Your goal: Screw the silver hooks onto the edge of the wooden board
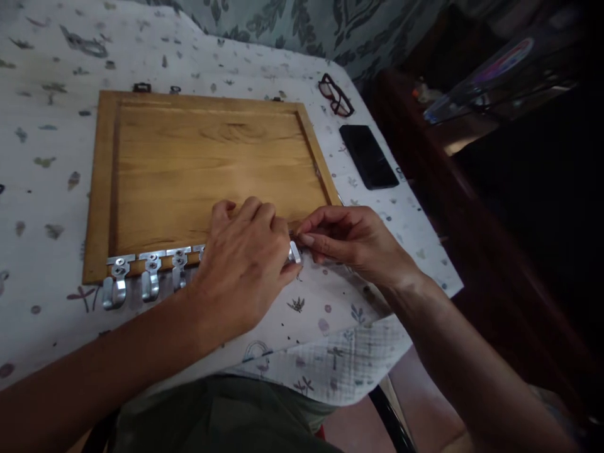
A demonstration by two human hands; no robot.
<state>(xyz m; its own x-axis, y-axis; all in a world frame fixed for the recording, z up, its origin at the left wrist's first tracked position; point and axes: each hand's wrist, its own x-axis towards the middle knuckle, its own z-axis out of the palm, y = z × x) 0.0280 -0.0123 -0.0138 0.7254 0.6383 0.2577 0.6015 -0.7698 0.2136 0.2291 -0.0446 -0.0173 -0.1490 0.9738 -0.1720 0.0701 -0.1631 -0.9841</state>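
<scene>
A framed wooden board lies flat on the cloth-covered table. Silver metal hooks sit in a row along its near edge, several of them showing screws. My left hand rests over that edge with its fingers bent, covering part of the row; a hook shows beside its thumb. At the board's near right corner, my right hand has thumb and forefinger pinched together. Whatever lies between those fingertips is too small and hidden to make out.
Eyeglasses and a black phone lie right of the board on the patterned tablecloth. Small dark fittings show at the board's far edge. A clear plastic bottle is at the upper right, beyond the table's edge.
</scene>
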